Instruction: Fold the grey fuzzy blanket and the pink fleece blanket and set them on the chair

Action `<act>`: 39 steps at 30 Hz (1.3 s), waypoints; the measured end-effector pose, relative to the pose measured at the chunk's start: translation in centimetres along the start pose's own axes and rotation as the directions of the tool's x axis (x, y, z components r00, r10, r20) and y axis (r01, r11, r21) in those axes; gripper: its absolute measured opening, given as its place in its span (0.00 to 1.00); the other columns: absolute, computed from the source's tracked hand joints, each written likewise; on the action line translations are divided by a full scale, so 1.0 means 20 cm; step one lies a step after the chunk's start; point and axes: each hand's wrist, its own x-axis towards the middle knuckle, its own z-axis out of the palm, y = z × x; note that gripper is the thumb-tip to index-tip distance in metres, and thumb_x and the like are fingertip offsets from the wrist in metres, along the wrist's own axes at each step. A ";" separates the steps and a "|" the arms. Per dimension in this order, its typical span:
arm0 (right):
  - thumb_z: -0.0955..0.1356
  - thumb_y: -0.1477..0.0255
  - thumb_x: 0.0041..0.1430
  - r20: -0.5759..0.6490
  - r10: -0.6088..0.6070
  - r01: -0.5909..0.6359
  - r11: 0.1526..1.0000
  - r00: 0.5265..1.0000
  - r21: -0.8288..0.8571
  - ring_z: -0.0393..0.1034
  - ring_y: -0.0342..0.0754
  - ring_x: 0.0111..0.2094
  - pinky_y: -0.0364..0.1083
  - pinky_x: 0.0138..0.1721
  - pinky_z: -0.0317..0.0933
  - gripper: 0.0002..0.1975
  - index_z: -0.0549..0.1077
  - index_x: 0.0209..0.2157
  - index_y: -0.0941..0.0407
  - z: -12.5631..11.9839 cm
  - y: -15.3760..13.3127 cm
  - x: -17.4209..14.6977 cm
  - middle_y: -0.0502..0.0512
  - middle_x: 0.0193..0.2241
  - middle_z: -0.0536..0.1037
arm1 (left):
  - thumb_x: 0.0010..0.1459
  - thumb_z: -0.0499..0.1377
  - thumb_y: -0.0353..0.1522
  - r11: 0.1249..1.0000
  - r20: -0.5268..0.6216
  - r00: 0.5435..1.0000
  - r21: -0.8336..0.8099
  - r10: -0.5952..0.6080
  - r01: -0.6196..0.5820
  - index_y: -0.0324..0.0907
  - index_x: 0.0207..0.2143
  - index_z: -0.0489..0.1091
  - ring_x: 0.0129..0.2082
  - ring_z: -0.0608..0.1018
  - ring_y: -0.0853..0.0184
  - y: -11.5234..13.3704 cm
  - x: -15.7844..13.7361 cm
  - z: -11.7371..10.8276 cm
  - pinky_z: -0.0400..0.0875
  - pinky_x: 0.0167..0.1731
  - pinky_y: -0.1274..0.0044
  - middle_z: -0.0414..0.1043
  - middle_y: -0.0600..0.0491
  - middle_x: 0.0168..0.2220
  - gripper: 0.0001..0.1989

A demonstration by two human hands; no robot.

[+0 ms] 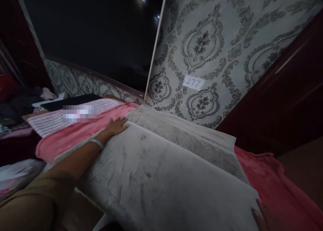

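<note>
A large grey cloth (161, 170) with darker smudge-like marks lies spread in front of me, with its upper part folded over along a long crease. My left hand (116, 126) rests flat on the far left corner of this fold, fingers stretched out. At the lower right, my right hand (264, 216) is only partly in view, its fingers apart and touching the right edge of the cloth. Beyond the fold, a strip of the same grey material (186, 133) reaches toward the wall. Pink plush fabric (75, 140) lies beside my left hand, and red-pink fabric (275, 180) shows past the right edge.
A striped cloth (50, 120) and a dark flat item (73, 101) lie at the far left, near piled clothes (17, 100). Behind stand a large black screen (96, 32) and a patterned wall (202, 49) with a paper label (193, 82). Dark red wood (272, 86) borders the right.
</note>
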 end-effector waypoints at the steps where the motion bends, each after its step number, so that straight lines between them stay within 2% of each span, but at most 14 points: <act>1: 0.51 0.43 0.56 0.011 0.010 -0.010 1.000 1.000 -0.020 0.67 0.68 0.58 0.69 0.59 0.57 0.42 0.55 0.69 0.45 -0.01 -0.01 -0.01 0.62 0.56 0.74 | 0.65 0.38 0.49 1.000 0.007 1.000 0.001 -0.001 0.001 0.42 0.71 0.47 0.72 0.48 0.50 0.00 0.00 0.00 0.43 0.65 0.48 0.41 0.44 0.73 0.37; 6: 0.50 0.47 0.61 0.045 0.042 -0.038 0.994 0.998 -0.098 0.62 0.64 0.63 0.66 0.60 0.55 0.40 0.60 0.67 0.51 -0.07 -0.10 -0.07 0.62 0.62 0.68 | 0.67 0.38 0.47 1.000 0.058 0.998 0.019 -0.005 0.004 0.40 0.72 0.44 0.72 0.46 0.49 0.04 -0.01 -0.04 0.42 0.65 0.47 0.38 0.44 0.73 0.36; 10: 0.49 0.49 0.63 0.086 0.065 -0.054 0.991 0.994 -0.119 0.57 0.63 0.65 0.66 0.62 0.52 0.40 0.59 0.68 0.57 -0.11 -0.15 -0.09 0.66 0.65 0.63 | 0.67 0.40 0.47 0.998 0.057 0.998 0.056 -0.041 0.038 0.36 0.71 0.47 0.71 0.46 0.42 0.11 -0.04 -0.10 0.39 0.63 0.43 0.37 0.38 0.73 0.36; 12: 0.48 0.50 0.63 0.099 0.074 -0.062 0.991 0.992 -0.120 0.56 0.64 0.65 0.67 0.62 0.52 0.41 0.58 0.68 0.59 -0.12 -0.16 -0.07 0.67 0.66 0.62 | 0.67 0.40 0.48 0.997 0.048 0.998 0.068 -0.033 0.030 0.35 0.70 0.50 0.71 0.46 0.41 0.14 -0.10 -0.12 0.38 0.63 0.42 0.38 0.36 0.73 0.36; 15: 0.48 0.50 0.64 0.127 0.086 -0.070 0.990 0.988 -0.125 0.56 0.65 0.65 0.68 0.61 0.52 0.41 0.58 0.67 0.61 -0.15 -0.16 -0.07 0.69 0.65 0.63 | 0.68 0.39 0.47 0.997 0.059 0.998 0.079 0.019 -0.024 0.39 0.69 0.51 0.72 0.47 0.49 0.15 -0.26 -0.14 0.38 0.65 0.47 0.42 0.40 0.73 0.34; 19: 0.50 0.49 0.64 0.112 0.005 0.014 0.985 0.994 -0.170 0.49 0.66 0.68 0.70 0.61 0.50 0.39 0.56 0.69 0.55 -0.15 -0.22 -0.22 0.64 0.67 0.58 | 0.68 0.37 0.47 0.985 0.048 0.991 0.115 0.128 -0.133 0.43 0.70 0.49 0.72 0.48 0.55 0.05 -0.54 -0.08 0.40 0.67 0.52 0.45 0.44 0.73 0.33; 21: 0.49 0.49 0.65 0.087 -0.054 0.070 0.978 0.995 -0.198 0.45 0.64 0.70 0.71 0.62 0.48 0.37 0.53 0.70 0.50 -0.14 -0.25 -0.35 0.58 0.70 0.54 | 0.68 0.37 0.47 0.981 0.029 0.990 0.133 0.138 -0.141 0.44 0.71 0.48 0.72 0.47 0.54 -0.03 -0.65 -0.04 0.41 0.67 0.52 0.43 0.45 0.73 0.34; 23: 0.48 0.49 0.65 0.073 -0.064 0.079 0.971 0.995 -0.225 0.42 0.62 0.70 0.71 0.63 0.47 0.36 0.51 0.71 0.47 -0.12 -0.27 -0.47 0.54 0.71 0.52 | 0.68 0.38 0.46 0.985 -0.003 0.993 0.125 0.122 -0.120 0.43 0.71 0.47 0.73 0.44 0.53 -0.11 -0.72 0.00 0.42 0.67 0.52 0.40 0.45 0.73 0.33; 26: 0.48 0.49 0.66 0.066 -0.035 0.051 0.967 0.997 -0.251 0.42 0.62 0.71 0.69 0.64 0.47 0.37 0.50 0.71 0.48 -0.12 -0.27 -0.56 0.55 0.71 0.50 | 0.69 0.37 0.44 0.990 -0.058 0.991 0.076 0.121 -0.116 0.41 0.71 0.46 0.73 0.42 0.50 -0.20 -0.74 0.04 0.43 0.67 0.52 0.39 0.46 0.74 0.32; 29: 0.48 0.50 0.66 0.082 -0.028 0.049 0.965 0.996 -0.257 0.43 0.61 0.70 0.67 0.64 0.48 0.37 0.52 0.70 0.50 -0.13 -0.26 -0.56 0.55 0.71 0.51 | 0.69 0.39 0.43 0.988 -0.074 0.986 0.054 0.147 -0.143 0.38 0.71 0.47 0.72 0.42 0.49 -0.25 -0.71 0.06 0.44 0.67 0.55 0.40 0.45 0.74 0.32; 33: 0.46 0.48 0.64 0.082 -0.006 0.024 0.974 0.997 -0.225 0.44 0.62 0.70 0.66 0.65 0.48 0.41 0.55 0.69 0.55 -0.16 -0.29 -0.53 0.58 0.70 0.53 | 0.70 0.39 0.44 0.987 -0.094 0.984 0.047 0.154 -0.151 0.39 0.71 0.47 0.72 0.44 0.48 -0.26 -0.69 0.08 0.45 0.66 0.52 0.41 0.45 0.73 0.32; 39: 0.44 0.46 0.61 0.089 0.017 0.002 0.978 0.996 -0.211 0.42 0.60 0.71 0.65 0.66 0.45 0.45 0.56 0.69 0.57 -0.18 -0.35 -0.54 0.58 0.70 0.53 | 0.69 0.40 0.43 0.990 -0.111 0.985 0.069 0.129 -0.121 0.36 0.70 0.48 0.72 0.44 0.49 -0.25 -0.69 0.08 0.45 0.67 0.55 0.42 0.45 0.73 0.33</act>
